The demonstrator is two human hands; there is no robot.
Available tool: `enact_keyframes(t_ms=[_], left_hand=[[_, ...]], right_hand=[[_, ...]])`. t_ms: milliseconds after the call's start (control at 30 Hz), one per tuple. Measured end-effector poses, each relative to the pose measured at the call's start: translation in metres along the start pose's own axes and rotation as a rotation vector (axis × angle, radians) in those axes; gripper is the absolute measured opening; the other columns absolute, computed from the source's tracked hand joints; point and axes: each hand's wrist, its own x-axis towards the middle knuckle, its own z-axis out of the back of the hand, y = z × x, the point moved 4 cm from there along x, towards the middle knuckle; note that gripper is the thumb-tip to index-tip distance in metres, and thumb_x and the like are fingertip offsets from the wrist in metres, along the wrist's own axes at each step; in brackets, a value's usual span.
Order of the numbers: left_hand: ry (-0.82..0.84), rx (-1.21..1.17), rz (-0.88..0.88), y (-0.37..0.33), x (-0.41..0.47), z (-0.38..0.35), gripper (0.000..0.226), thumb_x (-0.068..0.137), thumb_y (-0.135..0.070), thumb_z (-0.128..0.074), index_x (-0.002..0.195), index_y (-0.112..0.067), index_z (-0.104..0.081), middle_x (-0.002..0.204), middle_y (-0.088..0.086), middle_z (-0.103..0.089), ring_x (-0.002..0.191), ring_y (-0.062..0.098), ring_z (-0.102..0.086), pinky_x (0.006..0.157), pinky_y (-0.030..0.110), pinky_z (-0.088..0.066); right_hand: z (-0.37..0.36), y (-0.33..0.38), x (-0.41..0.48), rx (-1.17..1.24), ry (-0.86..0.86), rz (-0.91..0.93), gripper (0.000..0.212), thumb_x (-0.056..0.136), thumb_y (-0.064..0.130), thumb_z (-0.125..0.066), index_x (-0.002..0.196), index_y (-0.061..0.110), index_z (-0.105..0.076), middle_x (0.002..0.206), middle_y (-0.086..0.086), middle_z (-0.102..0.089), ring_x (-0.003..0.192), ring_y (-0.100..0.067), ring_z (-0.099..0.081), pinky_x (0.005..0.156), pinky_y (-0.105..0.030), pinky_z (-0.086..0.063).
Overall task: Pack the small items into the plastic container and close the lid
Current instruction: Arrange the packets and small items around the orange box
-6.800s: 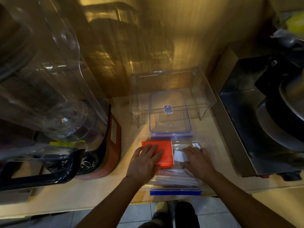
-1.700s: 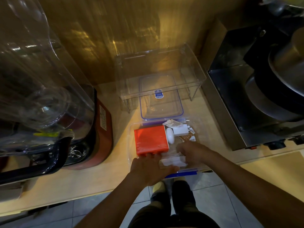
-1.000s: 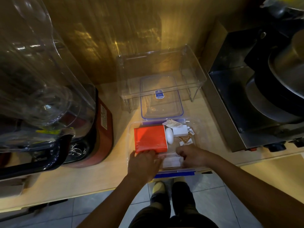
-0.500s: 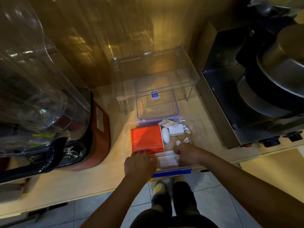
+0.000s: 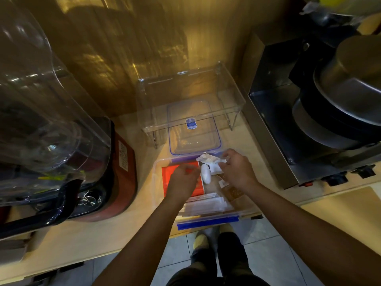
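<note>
While I look down from the head camera, the biggest thing I see is the wooden counter [image 5: 132,230], which runs from left to right under everything. On its left side stands a large blender [image 5: 51,124] with a clear jug and a red and black base. On the right side there is a steel appliance [image 5: 321,112] with a big metal pot on top. At the back, against the wall, a clear acrylic shelf [image 5: 191,93] stands on thin legs. Under this shelf lies the lid [image 5: 193,129], flat, clear with a blue edge and a small blue label, so it is not on the box yet.

Just in front of the lid sits the plastic container [image 5: 157,182], open, near the counter edge, with a blue clip on its near side. Inside it, on the left, lies an orange box [image 5: 168,176]. Beside this box lies a small white oval item [image 5: 206,176], and white paper packets [image 5: 206,205] fill the near part.

My left hand [image 5: 182,180] is over the orange box with fingers curled, a little blurred, and I cannot tell if it grips anything. My right hand [image 5: 237,172] is at the far right corner of the container, fingers pinching a crumpled white wrapper [image 5: 207,158].
</note>
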Motion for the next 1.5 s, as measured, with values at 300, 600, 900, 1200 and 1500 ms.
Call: enact_keyframes(t_ms=[300,600,900,1200,1500], left_hand=[[0.077,-0.478,0.323,-0.008,0.030,-0.033,0.020,0.090,-0.027,-0.058,0.083,-0.008,-0.058,0.069,0.008,-0.055,0.061,0.017,-0.056,0.057,0.026,-0.053],[-0.036,-0.475,0.226,-0.004,0.024,-0.026,0.018,0.089,0.004,-0.047,0.078,-0.007,-0.055,0.069,0.013,-0.061,0.054,0.019,-0.058,0.049,0.023,-0.050],[-0.012,-0.296,0.030,-0.001,0.018,-0.007,0.027,0.087,-0.003,-0.056,0.064,-0.015,-0.048,0.077,0.017,-0.051,0.071,0.023,-0.047,0.063,0.030,-0.039],[0.103,-0.702,0.196,0.011,0.005,-0.011,0.015,0.087,0.002,-0.048,0.093,-0.006,-0.058,0.082,0.012,-0.066,0.072,0.023,-0.066,0.061,0.031,-0.056],[0.110,-0.753,0.263,0.016,-0.001,-0.010,0.007,0.090,-0.010,-0.055,0.094,-0.010,-0.061,0.089,0.011,-0.069,0.082,0.025,-0.065,0.074,0.039,-0.054]], right_hand=[[-0.018,0.001,0.006,-0.327,0.017,0.123,0.016,0.091,0.028,-0.053,0.096,0.018,-0.064,0.098,-0.010,-0.070,0.091,-0.029,-0.065,0.072,-0.032,-0.047],[-0.014,0.009,-0.016,-0.185,0.112,0.377,0.010,0.086,0.021,-0.058,0.090,0.019,-0.067,0.088,0.000,-0.067,0.080,-0.016,-0.059,0.071,-0.030,-0.045],[0.000,-0.009,-0.009,-0.544,0.254,0.158,0.029,0.086,0.018,-0.059,0.113,0.008,-0.060,0.116,-0.013,-0.062,0.104,-0.027,-0.061,0.086,-0.033,-0.048],[-0.033,-0.019,-0.013,-0.232,0.154,-0.243,0.029,0.095,0.023,-0.047,0.122,0.012,-0.052,0.122,-0.010,-0.061,0.108,-0.024,-0.059,0.089,-0.032,-0.046],[-0.023,-0.018,-0.020,-0.342,0.341,-0.117,0.016,0.088,0.018,-0.059,0.103,0.016,-0.063,0.105,-0.005,-0.068,0.082,-0.015,-0.062,0.065,-0.023,-0.046]])
